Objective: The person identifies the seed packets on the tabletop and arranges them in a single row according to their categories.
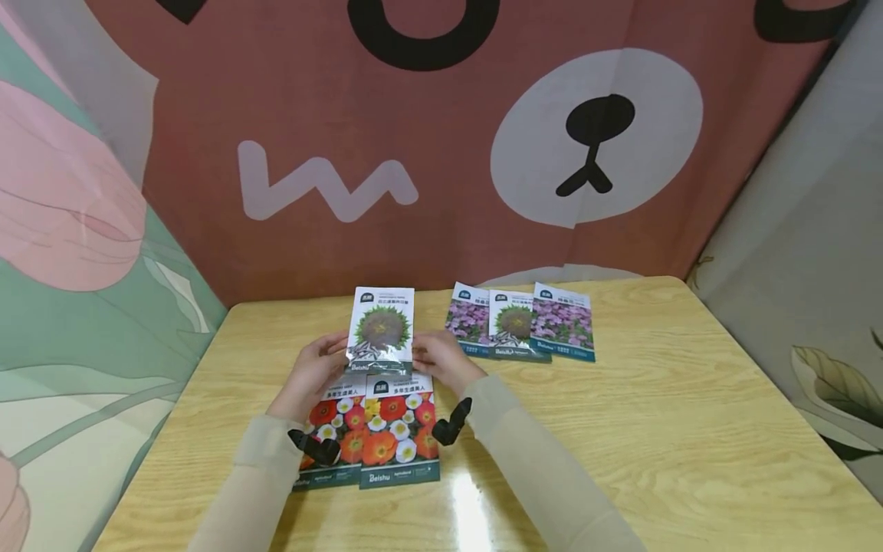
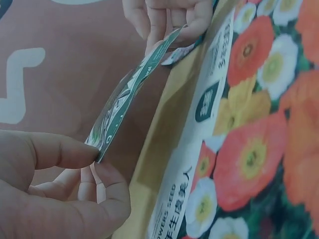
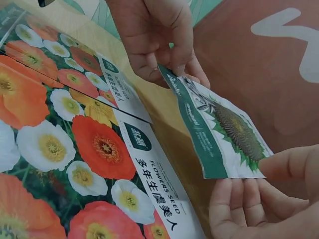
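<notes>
Both hands hold one sunflower seed packet (image 1: 381,328) above the table, gripped by its two side edges. My left hand (image 1: 319,372) pinches the left edge between thumb and fingers, seen close up in the left wrist view. On the opposite edge my right hand (image 1: 444,359) pinches with the thumb (image 3: 286,162) on the printed face and fingers behind. Beneath and nearer lie two poppy seed packets (image 1: 398,437), side by side and overlapping, with red, orange and white flowers. The left forearm covers part of the left poppy packet (image 1: 345,418).
At the back of the wooden table (image 1: 621,445), right of the hands, a row of overlapping packets lies: a purple-flower packet (image 1: 467,322), a sunflower packet (image 1: 509,326) and another purple-flower packet (image 1: 564,322). A printed brown cloth (image 1: 310,253) hangs behind the table's far edge.
</notes>
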A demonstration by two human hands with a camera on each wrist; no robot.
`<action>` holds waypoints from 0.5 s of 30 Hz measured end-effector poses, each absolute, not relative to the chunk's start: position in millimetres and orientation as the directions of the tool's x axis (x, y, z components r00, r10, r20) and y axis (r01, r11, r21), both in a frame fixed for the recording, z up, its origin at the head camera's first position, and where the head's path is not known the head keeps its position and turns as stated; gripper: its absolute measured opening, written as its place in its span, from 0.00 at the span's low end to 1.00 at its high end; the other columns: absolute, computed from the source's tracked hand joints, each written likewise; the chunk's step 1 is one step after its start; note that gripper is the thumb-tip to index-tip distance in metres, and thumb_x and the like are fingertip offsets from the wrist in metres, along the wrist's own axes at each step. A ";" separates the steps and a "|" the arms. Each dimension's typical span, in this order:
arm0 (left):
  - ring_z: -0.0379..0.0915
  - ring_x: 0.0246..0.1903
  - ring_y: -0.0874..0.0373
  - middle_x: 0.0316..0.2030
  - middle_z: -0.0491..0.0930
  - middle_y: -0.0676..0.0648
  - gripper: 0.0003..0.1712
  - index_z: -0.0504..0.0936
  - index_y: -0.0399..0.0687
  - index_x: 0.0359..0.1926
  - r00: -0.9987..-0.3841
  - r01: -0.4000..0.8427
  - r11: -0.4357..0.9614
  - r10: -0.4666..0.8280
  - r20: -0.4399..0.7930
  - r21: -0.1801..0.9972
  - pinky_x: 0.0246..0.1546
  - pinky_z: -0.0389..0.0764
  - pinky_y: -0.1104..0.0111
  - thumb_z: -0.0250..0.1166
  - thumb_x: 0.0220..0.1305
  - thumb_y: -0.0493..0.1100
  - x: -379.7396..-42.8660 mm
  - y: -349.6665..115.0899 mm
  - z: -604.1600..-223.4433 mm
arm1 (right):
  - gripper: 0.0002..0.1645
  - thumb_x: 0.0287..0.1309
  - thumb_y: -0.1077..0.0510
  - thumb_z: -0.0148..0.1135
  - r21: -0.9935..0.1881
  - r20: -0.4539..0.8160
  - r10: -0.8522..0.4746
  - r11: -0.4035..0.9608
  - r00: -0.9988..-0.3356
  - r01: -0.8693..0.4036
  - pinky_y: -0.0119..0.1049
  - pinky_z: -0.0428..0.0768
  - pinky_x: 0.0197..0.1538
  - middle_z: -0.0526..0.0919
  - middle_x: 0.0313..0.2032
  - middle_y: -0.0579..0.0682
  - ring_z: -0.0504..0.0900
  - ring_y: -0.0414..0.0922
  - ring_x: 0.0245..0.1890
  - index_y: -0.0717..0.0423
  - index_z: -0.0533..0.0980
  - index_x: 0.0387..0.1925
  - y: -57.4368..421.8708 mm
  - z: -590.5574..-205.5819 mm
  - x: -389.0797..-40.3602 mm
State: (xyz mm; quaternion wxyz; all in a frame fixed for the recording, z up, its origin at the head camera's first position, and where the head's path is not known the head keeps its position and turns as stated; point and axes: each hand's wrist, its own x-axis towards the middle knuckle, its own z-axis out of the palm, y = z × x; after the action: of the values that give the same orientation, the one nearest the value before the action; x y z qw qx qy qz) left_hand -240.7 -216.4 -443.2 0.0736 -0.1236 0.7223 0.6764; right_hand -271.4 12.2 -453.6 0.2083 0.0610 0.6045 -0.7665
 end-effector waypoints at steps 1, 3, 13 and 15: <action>0.71 0.50 0.59 0.68 0.66 0.37 0.29 0.63 0.36 0.74 -0.959 -0.276 0.052 -0.075 -0.272 0.960 0.42 0.77 0.76 0.53 0.75 0.31 -239.7 -215.5 -442.6 | 0.28 0.70 0.64 0.56 -0.911 -0.331 -0.234 -0.173 -0.914 0.374 0.35 0.82 0.43 0.77 0.41 0.54 0.76 0.43 0.32 0.66 0.68 0.69 12.4 -453.9 -271.0; 0.72 0.49 0.60 0.68 0.66 0.37 0.28 0.63 0.36 0.73 -0.962 -0.267 0.054 -0.068 -0.264 0.962 0.42 0.77 0.76 0.52 0.75 0.31 -238.2 -213.4 -441.4 | 0.25 0.69 0.65 0.57 -0.933 -0.292 -0.215 -0.150 -0.932 0.327 0.33 0.81 0.39 0.78 0.40 0.53 0.76 0.42 0.30 0.66 0.70 0.66 13.6 -454.1 -269.1; 0.71 0.38 0.64 0.60 0.70 0.36 0.26 0.63 0.31 0.69 -0.979 -0.202 0.069 -0.030 -0.200 0.977 0.37 0.76 0.74 0.52 0.72 0.29 -231.9 -199.3 -437.4 | 0.20 0.68 0.67 0.58 -0.977 -0.177 -0.160 -0.092 -0.971 0.193 0.37 0.81 0.38 0.79 0.40 0.53 0.75 0.42 0.29 0.68 0.72 0.59 25.5 -454.5 -256.8; 0.70 0.37 0.64 0.58 0.71 0.37 0.26 0.63 0.32 0.68 -0.979 -0.204 0.078 -0.012 -0.204 0.976 0.36 0.75 0.73 0.52 0.71 0.30 -230.2 -196.8 -436.7 | 0.19 0.67 0.67 0.58 -0.974 -0.183 -0.154 -0.103 -0.971 0.200 0.37 0.80 0.38 0.78 0.39 0.52 0.75 0.42 0.29 0.67 0.73 0.58 29.8 -453.4 -254.1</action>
State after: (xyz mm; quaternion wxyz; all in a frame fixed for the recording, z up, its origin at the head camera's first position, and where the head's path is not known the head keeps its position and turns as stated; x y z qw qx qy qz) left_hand -230.2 -196.8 -436.7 0.0711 -0.0740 0.7306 0.6751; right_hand -254.1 29.8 -453.4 0.1192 0.0176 0.6589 -0.7425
